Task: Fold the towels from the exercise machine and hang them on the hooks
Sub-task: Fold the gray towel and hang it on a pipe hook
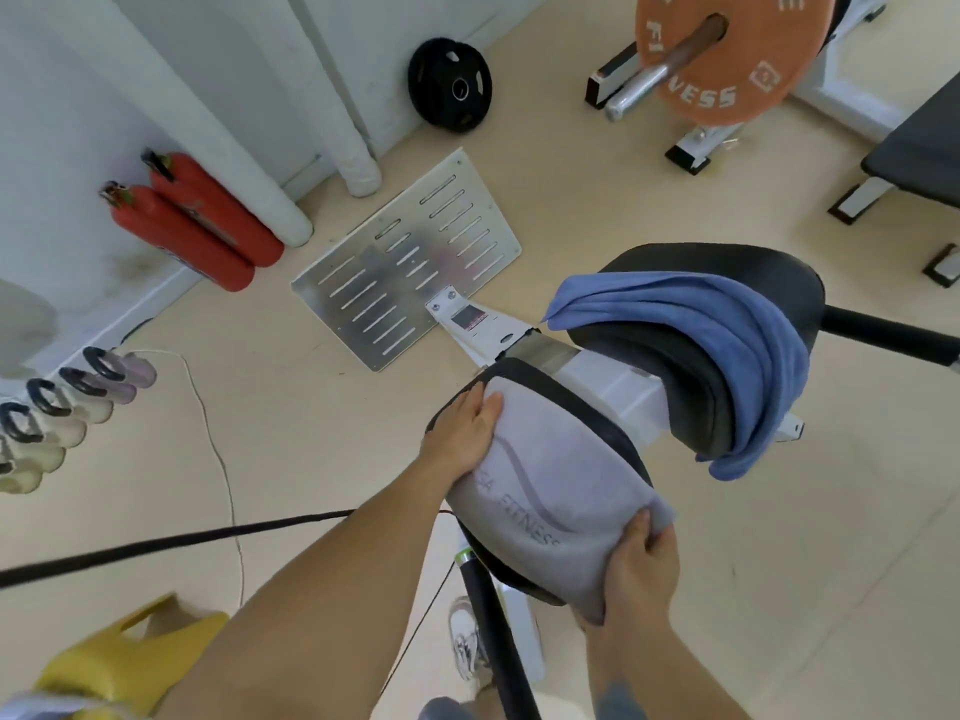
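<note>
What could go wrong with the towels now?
1. The blue towel is only draped over the black pad, with one end hanging down, so it might slide to the floor.
2. The left hand and right hand hold the grey towel at just two edges, so its fold may come loose when lifted.
3. A black cable and a white cord cross the floor near the shoe, so tripping seems possible.

There's only one camera, worn on the person's head, looking steeply down and forward. It hangs close above the left hand (462,433), right hand (641,569) and grey towel (550,485). Its wide lens bends the floor (311,433) beyond.
</note>
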Demonstrator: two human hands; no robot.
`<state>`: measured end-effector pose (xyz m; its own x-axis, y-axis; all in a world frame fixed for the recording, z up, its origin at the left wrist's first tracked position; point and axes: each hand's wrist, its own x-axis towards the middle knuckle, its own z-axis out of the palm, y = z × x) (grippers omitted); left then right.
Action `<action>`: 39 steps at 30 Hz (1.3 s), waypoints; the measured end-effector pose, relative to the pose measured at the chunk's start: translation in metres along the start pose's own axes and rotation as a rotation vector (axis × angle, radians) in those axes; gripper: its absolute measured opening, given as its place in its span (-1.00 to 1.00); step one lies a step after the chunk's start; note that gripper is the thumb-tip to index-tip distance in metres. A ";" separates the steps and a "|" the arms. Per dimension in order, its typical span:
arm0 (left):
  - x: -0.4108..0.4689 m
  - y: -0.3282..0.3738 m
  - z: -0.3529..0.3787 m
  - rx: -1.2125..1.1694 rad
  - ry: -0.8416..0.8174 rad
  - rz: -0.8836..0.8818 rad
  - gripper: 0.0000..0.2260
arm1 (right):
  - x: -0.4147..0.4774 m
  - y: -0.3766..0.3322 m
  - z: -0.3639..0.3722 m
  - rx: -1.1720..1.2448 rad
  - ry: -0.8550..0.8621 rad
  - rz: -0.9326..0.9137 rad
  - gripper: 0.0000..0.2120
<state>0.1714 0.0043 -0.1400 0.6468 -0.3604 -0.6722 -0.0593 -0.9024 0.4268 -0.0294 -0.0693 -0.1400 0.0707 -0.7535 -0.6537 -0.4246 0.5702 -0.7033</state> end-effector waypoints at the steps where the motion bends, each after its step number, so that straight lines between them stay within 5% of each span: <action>1: 0.003 -0.003 -0.002 0.036 0.017 -0.013 -0.47 | 0.000 0.000 0.001 0.008 0.007 -0.008 -0.80; 5: 0.009 -0.009 -0.022 -0.055 -0.002 -0.144 -0.37 | -0.008 -0.001 -0.005 0.015 -0.039 0.092 -0.58; 9: -0.013 -0.021 -0.047 -0.334 -0.102 -0.150 -0.57 | -0.031 -0.012 -0.021 0.069 -0.186 0.217 -0.28; 15: -0.080 -0.068 -0.087 -0.735 -0.062 -0.026 -0.67 | -0.084 -0.069 -0.033 0.060 -0.196 0.022 -0.69; 19: -0.139 -0.113 -0.121 -0.856 -0.013 -0.149 -0.63 | -0.113 -0.121 -0.003 -0.264 -0.306 -0.179 -0.46; 21: -0.163 -0.133 -0.137 -0.934 -0.019 -0.229 -0.59 | -0.135 -0.150 0.012 -0.470 -0.376 -0.314 -0.54; 25: -0.208 -0.161 -0.160 -1.257 0.015 -0.120 -0.64 | -0.164 -0.184 0.042 -0.680 -0.470 -0.518 -0.44; 30: -0.259 -0.166 -0.170 -1.054 0.509 -0.119 -0.76 | -0.194 -0.201 0.064 -0.496 -0.702 -0.329 -0.54; 32: -0.279 -0.165 -0.179 -1.155 0.598 -0.153 -0.75 | -0.208 -0.206 0.062 -0.448 -0.803 -0.274 -0.61; 36: -0.326 -0.149 -0.204 -1.717 0.599 -0.030 -0.79 | -0.249 -0.218 0.062 -0.409 -0.930 -0.473 -0.82; 39: -0.359 -0.114 -0.220 -1.682 0.635 0.126 -0.82 | -0.301 -0.230 0.061 -0.363 -0.990 -0.678 -0.76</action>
<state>0.1136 0.2881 0.1857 0.8857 0.1004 -0.4532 0.3667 0.4471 0.8158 0.1025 0.0460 0.2011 0.9519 -0.2010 -0.2311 -0.2505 -0.0772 -0.9650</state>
